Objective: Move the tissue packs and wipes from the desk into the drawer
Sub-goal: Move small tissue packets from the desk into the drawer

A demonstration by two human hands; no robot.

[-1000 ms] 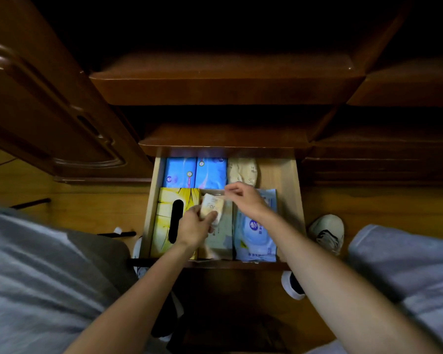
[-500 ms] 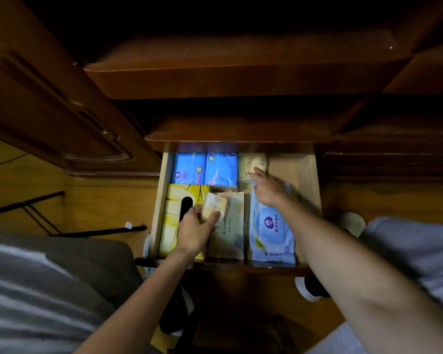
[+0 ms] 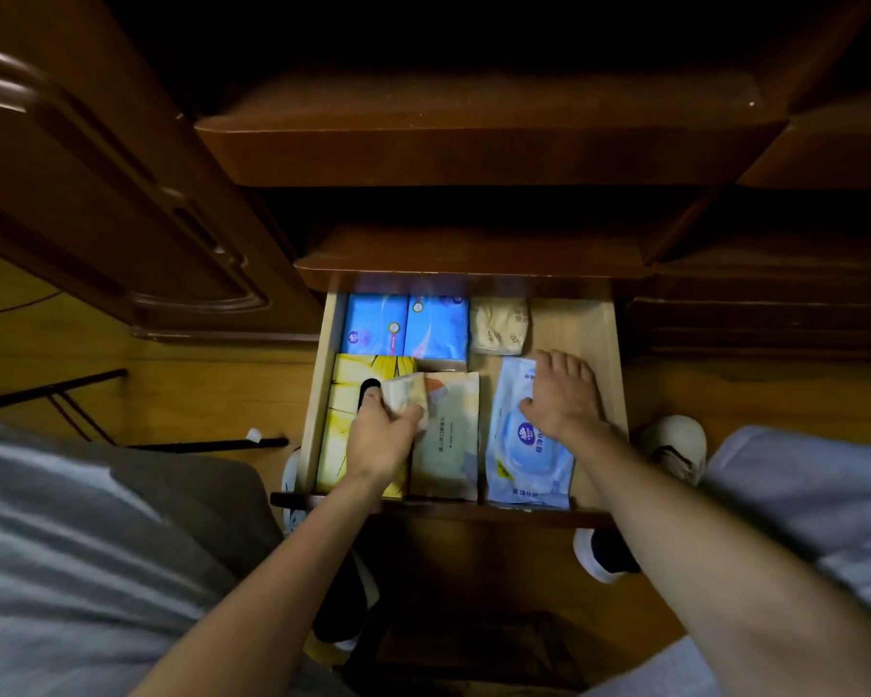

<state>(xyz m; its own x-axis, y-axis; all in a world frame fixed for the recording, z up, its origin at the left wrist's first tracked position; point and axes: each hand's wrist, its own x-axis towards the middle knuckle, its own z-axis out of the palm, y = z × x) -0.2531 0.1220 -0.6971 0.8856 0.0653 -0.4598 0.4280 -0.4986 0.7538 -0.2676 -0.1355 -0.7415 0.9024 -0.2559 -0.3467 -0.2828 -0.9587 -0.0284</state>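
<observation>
The light wooden drawer (image 3: pixel 597 334) is pulled out below the dark desk. Inside lie two blue tissue packs (image 3: pixel 406 324), a beige small pack (image 3: pixel 499 325), a yellow tissue box (image 3: pixel 345 425), a tan tissue pack (image 3: pixel 451 445) and a pale blue wipes pack (image 3: pixel 521 460). My left hand (image 3: pixel 380 437) grips a small cream tissue pack (image 3: pixel 406 392) over the yellow box and tan pack. My right hand (image 3: pixel 564 394) lies flat, fingers spread, on the top of the wipes pack.
Dark desk fronts (image 3: pixel 473 143) overhang the drawer's back. A cupboard door (image 3: pixel 96 193) stands to the left. My knees in grey fabric (image 3: pixel 71 545) flank the drawer, a white shoe (image 3: pixel 675 445) is on the wood floor at right, and black metal legs (image 3: pixel 71 394) stand at left.
My right hand has moved from the back middle of the drawer to the right and down onto the wipes pack. My left hand keeps the small pack, a little lower.
</observation>
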